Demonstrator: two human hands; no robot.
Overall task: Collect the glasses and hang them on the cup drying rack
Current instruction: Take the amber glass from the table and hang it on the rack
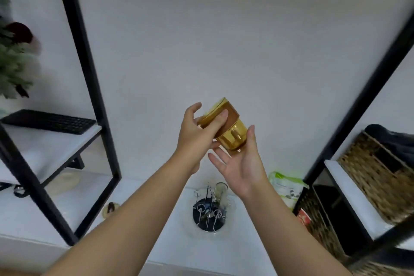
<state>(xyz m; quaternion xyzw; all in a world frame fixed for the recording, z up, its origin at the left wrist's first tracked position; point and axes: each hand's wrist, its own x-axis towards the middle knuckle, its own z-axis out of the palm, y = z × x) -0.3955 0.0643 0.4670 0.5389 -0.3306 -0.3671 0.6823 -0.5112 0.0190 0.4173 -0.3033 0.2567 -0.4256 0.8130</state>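
1. At the centre of the frame we see an amber glass point(226, 126) with a brown band around its middle, held tilted in the air in front of a pale wall.
2. The left hand point(197, 135) grips the glass: its fingers wrap over the brown band and the thumb stands up on the left side.
3. The right hand point(240, 164) is open, palm up and fingers spread, just under the lower end of the glass; the thumb points up beside the glass, and we cannot tell whether the palm touches it.
4. Below the hands, in the lower centre of the frame, stands the cup drying rack point(209, 213): a dark round base with thin wire prongs ending in loops.
5. One clear glass point(221, 194) already sits upside down on a prong at the upper right of the rack.
6. The rack rests on a white counter point(156, 219).
7. A black keyboard point(48, 121) lies on a shelf at the left of the frame.
8. A woven basket point(378, 177) sits at the right edge, and a green-and-white packet point(285, 186) lies just right of the right wrist.
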